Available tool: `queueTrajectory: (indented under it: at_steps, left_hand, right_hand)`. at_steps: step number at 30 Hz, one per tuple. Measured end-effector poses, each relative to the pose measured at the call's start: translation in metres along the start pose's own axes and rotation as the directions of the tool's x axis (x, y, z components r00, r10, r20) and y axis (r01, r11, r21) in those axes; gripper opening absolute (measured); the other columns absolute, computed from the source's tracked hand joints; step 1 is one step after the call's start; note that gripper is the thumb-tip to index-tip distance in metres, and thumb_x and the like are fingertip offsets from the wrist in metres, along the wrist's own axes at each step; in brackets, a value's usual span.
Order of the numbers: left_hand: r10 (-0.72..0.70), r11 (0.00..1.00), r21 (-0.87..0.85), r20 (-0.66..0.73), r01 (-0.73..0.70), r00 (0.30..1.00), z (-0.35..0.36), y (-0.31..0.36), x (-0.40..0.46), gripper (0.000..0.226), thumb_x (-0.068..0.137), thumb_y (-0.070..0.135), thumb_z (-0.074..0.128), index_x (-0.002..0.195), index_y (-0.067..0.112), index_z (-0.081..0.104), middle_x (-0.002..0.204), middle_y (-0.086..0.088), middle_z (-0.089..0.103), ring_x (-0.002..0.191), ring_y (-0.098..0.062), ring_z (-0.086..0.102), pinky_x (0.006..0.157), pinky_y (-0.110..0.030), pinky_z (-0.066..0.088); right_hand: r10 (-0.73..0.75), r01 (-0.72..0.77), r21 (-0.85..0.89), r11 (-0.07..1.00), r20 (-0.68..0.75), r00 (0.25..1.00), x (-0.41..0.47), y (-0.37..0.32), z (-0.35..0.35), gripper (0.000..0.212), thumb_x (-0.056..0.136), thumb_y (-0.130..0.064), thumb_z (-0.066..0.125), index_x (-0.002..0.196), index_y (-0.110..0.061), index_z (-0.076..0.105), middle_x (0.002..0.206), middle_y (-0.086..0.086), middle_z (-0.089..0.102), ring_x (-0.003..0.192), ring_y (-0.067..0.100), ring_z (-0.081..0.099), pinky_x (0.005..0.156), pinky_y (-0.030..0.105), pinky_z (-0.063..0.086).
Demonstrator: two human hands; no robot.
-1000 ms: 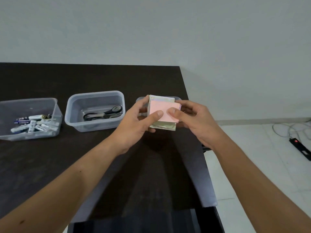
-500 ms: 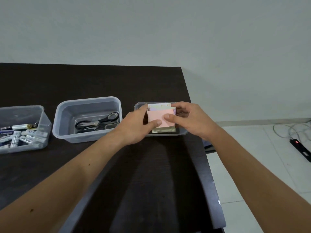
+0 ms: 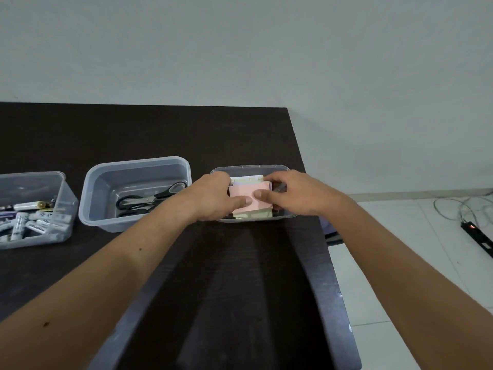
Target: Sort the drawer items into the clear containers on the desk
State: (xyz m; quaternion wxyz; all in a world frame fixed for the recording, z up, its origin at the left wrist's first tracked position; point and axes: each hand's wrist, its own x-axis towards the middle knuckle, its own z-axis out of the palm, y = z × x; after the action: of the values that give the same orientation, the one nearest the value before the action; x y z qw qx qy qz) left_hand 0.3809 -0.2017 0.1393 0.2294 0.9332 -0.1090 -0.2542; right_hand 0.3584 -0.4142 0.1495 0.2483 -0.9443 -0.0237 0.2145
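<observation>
hands, left (image 3: pixel 213 197) and right (image 3: pixel 296 193), pinch notes (image 3: pixel 244 194) from opposite sides, stack low inside right container (image 3: pixel 290 216).

Three clear containers (image 3: pixel 136 166) are sitting on one dark desk (image 3: pixel 149 132); two hands (image 3: pixel 213 196) are showing. One pair of scissors (image 3: pixel 149 200) is lying in the middle container; the batteries (image 3: pixel 29 220) are piling up too tangled to count

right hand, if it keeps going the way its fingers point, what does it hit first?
The right hand points left, so its fingers would likely meet the left hand gripping the sticky note stack's other side, inside the right container. Depth unclear.
</observation>
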Motion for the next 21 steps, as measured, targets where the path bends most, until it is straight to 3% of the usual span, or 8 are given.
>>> queueTrajectory:
  at_steps: [2, 4, 6, 9, 13, 16, 21]
  left_hand:
    - [-0.009, 0.999, 0.054, 0.017, 0.008, 1.000, -0.003, 0.002, -0.002, 0.043, 0.095, 0.059, 0.066, 0.108, 0.019, 0.062, 0.100, 0.000, 0.066, 0.090, -0.019, 0.064, 0.069, -0.036, 0.049]
    - [-0.007, 0.999, 0.042, 0.018, 0.007, 1.000, -0.002, 0.003, -0.003, 0.042, 0.097, 0.057, 0.064, 0.111, 0.018, 0.062, 0.101, -0.002, 0.065, 0.090, -0.020, 0.063, 0.070, -0.036, 0.047]
    - [-0.006, 1.000, 0.009, 0.003, 0.006, 1.000, 0.002, 0.006, -0.008, 0.043, 0.099, 0.053, 0.063, 0.120, 0.016, 0.061, 0.108, -0.003, 0.065, 0.095, -0.021, 0.064, 0.078, -0.038, 0.053]
    - [0.024, 0.998, -0.053, -0.086, -0.029, 0.996, 0.011, 0.005, -0.015, 0.050, 0.100, 0.046, 0.066, 0.137, 0.015, 0.056, 0.127, -0.005, 0.064, 0.108, -0.023, 0.064, 0.091, -0.040, 0.056]
    - [0.123, 0.958, -0.233, -0.195, -0.168, 0.973, 0.021, -0.007, -0.022, 0.077, 0.093, 0.031, 0.079, 0.157, 0.019, 0.038, 0.152, -0.005, 0.051, 0.136, -0.022, 0.056, 0.114, -0.045, 0.050]
    - [0.153, 0.913, -0.332, -0.262, -0.238, 0.953, 0.023, -0.012, -0.033, 0.077, 0.091, 0.024, 0.082, 0.156, 0.020, 0.040, 0.149, -0.005, 0.053, 0.134, -0.018, 0.058, 0.113, -0.043, 0.051]
    - [0.167, 0.812, -0.465, -0.393, -0.352, 0.904, 0.028, -0.022, -0.070, 0.066, 0.090, 0.016, 0.082, 0.148, 0.020, 0.051, 0.133, 0.003, 0.062, 0.128, -0.009, 0.060, 0.114, -0.037, 0.051]
  right_hand:
    - [0.010, -0.010, -0.013, 1.000, 0.036, 0.999, 0.000, -0.004, -0.002, 0.067, 0.099, -0.062, 0.058, 0.154, -0.023, 0.049, 0.137, -0.002, 0.065, 0.110, 0.014, 0.064, 0.092, 0.031, 0.053]
    - [0.017, -0.016, -0.010, 1.000, 0.052, 0.998, 0.000, -0.006, -0.002, 0.067, 0.100, -0.060, 0.057, 0.154, -0.022, 0.049, 0.137, -0.001, 0.066, 0.112, 0.016, 0.065, 0.096, 0.034, 0.056]
    - [0.014, -0.015, 0.018, 1.000, 0.020, 1.000, -0.003, -0.007, 0.000, 0.066, 0.099, -0.058, 0.060, 0.152, -0.020, 0.051, 0.136, 0.000, 0.067, 0.112, 0.017, 0.066, 0.095, 0.034, 0.056]
    - [-0.013, 0.026, 0.111, 0.993, -0.118, 0.993, -0.010, -0.006, 0.009, 0.057, 0.097, -0.051, 0.069, 0.144, -0.020, 0.061, 0.134, -0.001, 0.069, 0.111, 0.014, 0.067, 0.084, 0.024, 0.054]
    - [0.008, 0.052, 0.228, 0.972, -0.254, 0.967, -0.023, -0.003, 0.021, 0.059, 0.093, -0.041, 0.077, 0.145, -0.020, 0.059, 0.143, -0.001, 0.065, 0.124, 0.014, 0.065, 0.096, 0.025, 0.054]
    - [0.015, 0.081, 0.256, 0.963, -0.355, 0.935, -0.036, -0.004, 0.023, 0.059, 0.093, -0.040, 0.078, 0.145, -0.023, 0.057, 0.146, -0.002, 0.061, 0.127, 0.011, 0.061, 0.099, 0.022, 0.050]
    - [-0.022, 0.203, 0.346, 0.916, -0.462, 0.887, -0.073, -0.006, 0.031, 0.053, 0.091, -0.033, 0.081, 0.141, -0.026, 0.061, 0.144, -0.007, 0.059, 0.131, 0.009, 0.060, 0.110, 0.030, 0.053]
